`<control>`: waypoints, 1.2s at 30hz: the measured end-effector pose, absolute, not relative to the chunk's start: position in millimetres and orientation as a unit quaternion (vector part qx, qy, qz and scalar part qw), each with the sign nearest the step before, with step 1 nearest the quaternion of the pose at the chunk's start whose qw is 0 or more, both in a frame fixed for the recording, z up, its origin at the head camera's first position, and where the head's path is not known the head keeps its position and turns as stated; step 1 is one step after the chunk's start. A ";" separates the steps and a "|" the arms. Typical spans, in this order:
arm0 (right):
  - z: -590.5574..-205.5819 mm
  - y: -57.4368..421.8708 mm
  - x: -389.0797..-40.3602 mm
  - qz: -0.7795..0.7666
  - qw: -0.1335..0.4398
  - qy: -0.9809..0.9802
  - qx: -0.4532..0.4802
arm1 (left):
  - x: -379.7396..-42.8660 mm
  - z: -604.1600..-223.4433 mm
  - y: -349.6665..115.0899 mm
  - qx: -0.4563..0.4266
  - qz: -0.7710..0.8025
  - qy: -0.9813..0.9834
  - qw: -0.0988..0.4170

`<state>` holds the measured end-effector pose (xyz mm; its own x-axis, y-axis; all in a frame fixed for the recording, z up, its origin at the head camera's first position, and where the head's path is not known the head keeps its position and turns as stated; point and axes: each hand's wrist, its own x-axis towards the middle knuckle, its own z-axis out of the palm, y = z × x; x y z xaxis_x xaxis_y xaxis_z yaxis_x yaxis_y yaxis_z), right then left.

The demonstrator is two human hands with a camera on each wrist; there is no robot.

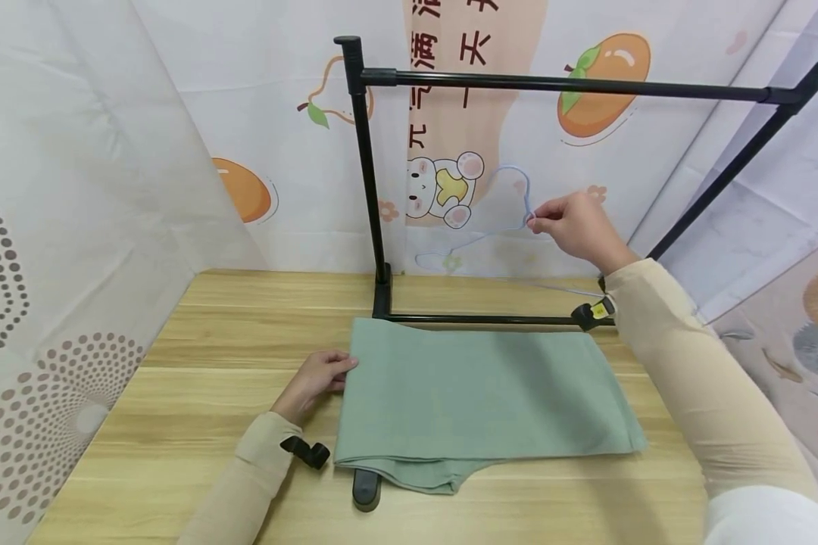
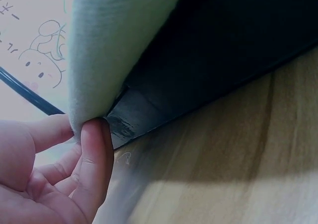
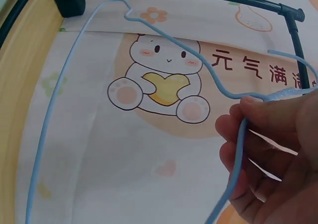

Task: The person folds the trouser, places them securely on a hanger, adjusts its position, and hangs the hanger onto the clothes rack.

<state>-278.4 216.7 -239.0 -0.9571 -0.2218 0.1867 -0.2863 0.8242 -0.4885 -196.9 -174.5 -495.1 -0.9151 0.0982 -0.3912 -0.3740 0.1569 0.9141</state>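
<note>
A folded sage-green garment (image 1: 477,393) lies on the wooden table, its long side across the stand's base. My left hand (image 1: 319,376) is at its left edge. In the left wrist view, thumb and finger pinch the fabric edge (image 2: 107,50), which is lifted off the table there. My right hand (image 1: 576,227) holds a thin light-blue clothes hanger (image 1: 526,189) up behind the garment. The fingers grip it at the neck, just below the hook, as the right wrist view shows. The hanger's shoulder and bottom bar (image 3: 49,100) stretch away from the hand; nothing hangs on it.
A black clothes stand (image 1: 368,166) rises at the back, with a top rail (image 1: 559,85) and a low bar (image 1: 477,319). One of its feet (image 1: 366,492) pokes out under the garment. Printed white curtains (image 1: 279,250) enclose the wooden table (image 1: 245,318).
</note>
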 end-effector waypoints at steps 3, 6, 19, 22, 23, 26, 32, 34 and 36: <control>-248.6 220.0 -273.8 0.256 0.058 -0.955 0.135 | -196.9 -495.2 -172.8 -0.093 0.642 0.738 0.186; -259.9 221.7 -268.4 0.256 0.044 -0.957 0.131 | -197.0 -496.0 -171.6 -0.096 0.640 0.739 0.187; -307.9 225.7 -245.5 0.291 -0.004 -0.943 0.162 | -196.8 -495.5 -171.3 -0.099 0.636 0.743 0.183; -316.9 225.0 -239.7 0.301 -0.015 -0.941 0.155 | -196.1 -495.6 -171.3 -0.100 0.635 0.744 0.182; -319.9 224.8 -238.0 0.304 -0.017 -0.941 0.151 | -196.0 -495.6 -171.3 -0.100 0.636 0.743 0.183; -329.1 224.6 -233.9 0.313 -0.019 -0.939 0.139 | -195.8 -495.4 -172.0 -0.099 0.640 0.740 0.184; -343.9 225.9 -228.6 0.339 -0.019 -0.932 0.126 | -193.3 -493.0 -174.9 -0.083 0.646 0.733 0.195; -348.2 226.2 -227.8 0.355 -0.023 -0.926 0.129 | -193.0 -492.0 -176.3 -0.081 0.645 0.734 0.199; -352.0 226.5 -227.0 0.369 -0.028 -0.920 0.129 | -193.1 -491.6 -177.5 -0.080 0.643 0.734 0.203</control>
<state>-227.0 226.5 -352.0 -0.9651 -0.2583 0.0434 -0.2165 0.6937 -0.6870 -193.1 -177.5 -491.6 -0.9051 0.1429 -0.4004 -0.3780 0.1602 0.9118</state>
